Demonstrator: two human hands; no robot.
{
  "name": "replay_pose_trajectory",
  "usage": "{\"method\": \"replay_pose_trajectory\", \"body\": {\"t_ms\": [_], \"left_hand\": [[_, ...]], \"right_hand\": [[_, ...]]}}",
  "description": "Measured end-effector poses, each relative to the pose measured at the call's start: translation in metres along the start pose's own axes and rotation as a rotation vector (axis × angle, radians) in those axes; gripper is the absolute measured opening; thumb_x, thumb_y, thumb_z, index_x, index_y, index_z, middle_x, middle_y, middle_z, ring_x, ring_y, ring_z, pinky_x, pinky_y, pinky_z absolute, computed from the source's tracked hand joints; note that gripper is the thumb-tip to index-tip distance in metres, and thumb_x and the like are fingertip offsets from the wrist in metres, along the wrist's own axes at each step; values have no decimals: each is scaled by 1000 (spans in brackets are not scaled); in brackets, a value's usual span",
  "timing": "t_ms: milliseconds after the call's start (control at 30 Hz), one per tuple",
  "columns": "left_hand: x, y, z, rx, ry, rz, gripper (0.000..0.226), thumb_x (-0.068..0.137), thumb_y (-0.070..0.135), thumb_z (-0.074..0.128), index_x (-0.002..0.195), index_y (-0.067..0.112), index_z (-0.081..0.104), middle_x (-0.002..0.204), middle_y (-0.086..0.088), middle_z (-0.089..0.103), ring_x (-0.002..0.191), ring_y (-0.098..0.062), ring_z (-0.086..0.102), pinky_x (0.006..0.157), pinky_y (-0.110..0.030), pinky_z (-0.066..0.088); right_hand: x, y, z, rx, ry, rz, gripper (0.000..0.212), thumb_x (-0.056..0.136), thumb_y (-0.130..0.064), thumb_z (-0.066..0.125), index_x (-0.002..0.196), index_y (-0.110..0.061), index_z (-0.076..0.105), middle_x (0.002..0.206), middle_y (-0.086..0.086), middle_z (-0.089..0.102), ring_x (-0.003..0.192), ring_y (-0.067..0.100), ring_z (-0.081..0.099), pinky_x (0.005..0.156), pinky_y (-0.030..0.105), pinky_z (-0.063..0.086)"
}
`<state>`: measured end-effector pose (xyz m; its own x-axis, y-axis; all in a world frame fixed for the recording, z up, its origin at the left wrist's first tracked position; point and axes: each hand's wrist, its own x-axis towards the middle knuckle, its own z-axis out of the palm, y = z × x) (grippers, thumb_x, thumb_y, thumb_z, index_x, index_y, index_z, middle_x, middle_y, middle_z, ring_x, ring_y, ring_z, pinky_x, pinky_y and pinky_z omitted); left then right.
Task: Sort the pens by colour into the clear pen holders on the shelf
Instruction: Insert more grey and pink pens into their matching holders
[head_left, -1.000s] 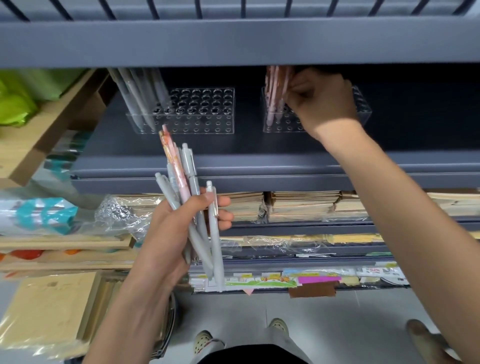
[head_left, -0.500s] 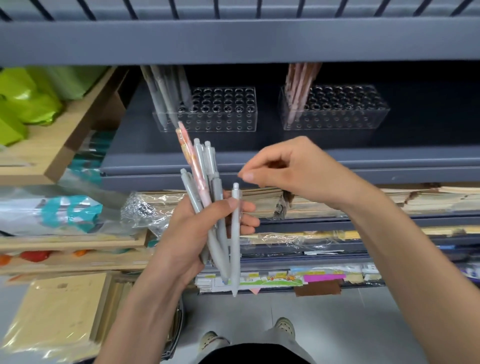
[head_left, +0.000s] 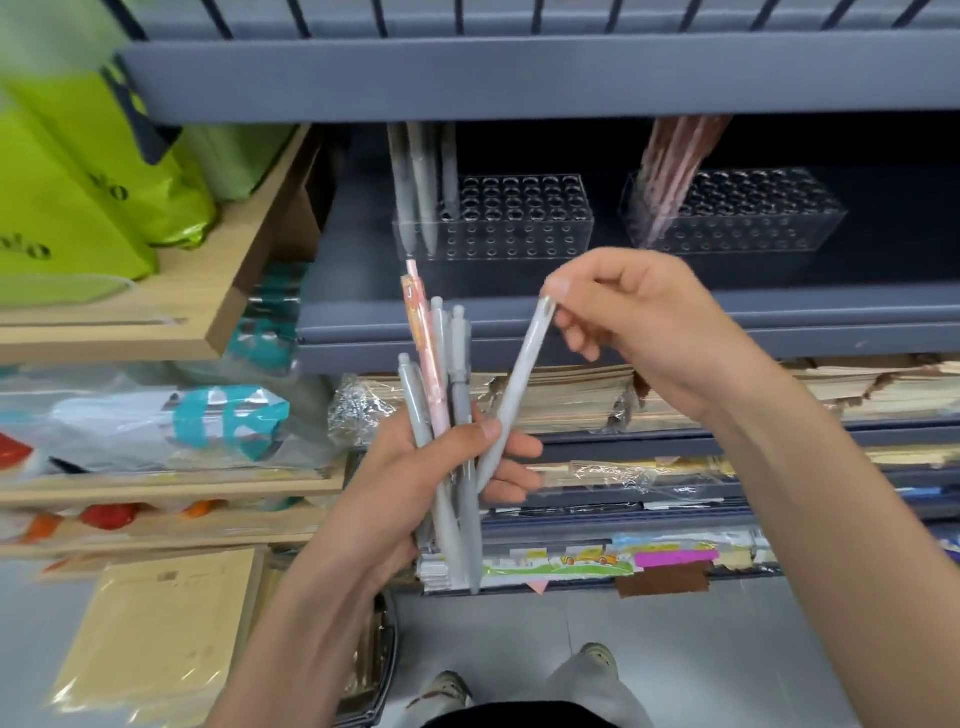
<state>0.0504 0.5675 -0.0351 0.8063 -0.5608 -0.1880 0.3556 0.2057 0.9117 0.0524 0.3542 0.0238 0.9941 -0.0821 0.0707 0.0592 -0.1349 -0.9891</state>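
Observation:
My left hand (head_left: 415, 467) grips a bunch of pens (head_left: 441, 384): several grey ones and one pink pen (head_left: 423, 332) standing tallest. My right hand (head_left: 639, 332) pinches the top end of one grey pen (head_left: 519, 384), which leans out to the right while its lower end is still among my left fingers. On the dark shelf behind stand two clear pen holders. The left holder (head_left: 519, 234) has grey pens (head_left: 421, 182) at its left end. The right holder (head_left: 753, 223) has pink pens (head_left: 670, 171) at its left end.
A grey shelf beam (head_left: 519, 73) overhangs the holders. Green bags (head_left: 78, 197) sit on a wooden shelf at the left. Stacks of wrapped notebooks (head_left: 571, 395) fill the shelves below. Yellow packets (head_left: 156, 634) lie low left. My feet (head_left: 447, 691) show on the grey floor.
My right hand left the pink pens in the right holder, came down to the bunch and took hold of a grey pen's top, tilting it to the right. The view shifted right.

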Motion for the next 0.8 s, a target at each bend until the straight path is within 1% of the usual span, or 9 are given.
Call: {"method": "replay_pose_trajectory", "body": {"t_ms": [100,167,267,333,433,500,600,700,800], "left_hand": [[-3,-2,-12,20,33,28,14,86,16,65,87,2,65,93,-26,74,55,-25,65,46,-26,50],[-3,-3,-17,5,33,55,14,87,16,64,88,2,59,93,-26,73,52,-23,61,43,-26,46],[0,-2,-22,-20,13,65,18,87,17,65,92,1,59,94,-26,73,52,-24,63,43,-26,46],[3,0,-24,-24,17,60,20,86,19,67,95,2,60,94,-25,74,54,-24,65,43,-25,47],[7,3,-28,-25,50,85,13,86,21,72,80,12,64,77,-13,72,46,-20,57,42,-24,45],[7,5,-32,1,79,100,22,86,24,73,70,16,60,64,-4,59,43,-16,48,42,-23,42],[7,9,-37,18,117,115,29,86,33,73,75,15,53,60,0,50,41,-15,44,42,-22,41],[10,16,-41,-19,156,104,35,81,50,75,82,20,57,62,0,50,41,-15,43,41,-23,40],[13,17,-46,-85,165,73,49,75,63,74,91,20,58,62,1,50,41,-15,43,40,-23,39]], "right_hand": [[-6,3,17,96,61,22,15,94,-16,62,93,-2,67,69,3,64,57,15,57,51,24,46],[-11,6,28,115,-12,67,20,94,-17,62,100,1,67,71,4,65,58,15,57,52,24,47],[-16,8,37,-23,-174,101,16,87,-11,69,100,-1,70,68,1,65,58,12,55,54,22,47],[-11,3,39,-58,-166,76,14,88,-8,67,98,2,68,69,3,65,60,13,58,55,23,50],[7,-11,36,30,19,2,10,97,-9,57,100,0,59,73,7,70,65,22,68,60,29,56],[26,-21,32,52,172,-80,4,100,-12,51,100,-8,53,78,7,70,71,27,71,67,32,59],[58,-27,30,71,333,-178,4,99,-5,51,98,-9,51,81,5,68,74,24,72,75,35,60],[90,-21,34,-28,405,-173,3,96,0,55,95,-1,57,75,2,68,69,15,69,78,32,60],[113,-15,40,-241,458,-117,25,94,-4,53,74,-15,64,78,6,71,81,22,71,87,42,56]]}}
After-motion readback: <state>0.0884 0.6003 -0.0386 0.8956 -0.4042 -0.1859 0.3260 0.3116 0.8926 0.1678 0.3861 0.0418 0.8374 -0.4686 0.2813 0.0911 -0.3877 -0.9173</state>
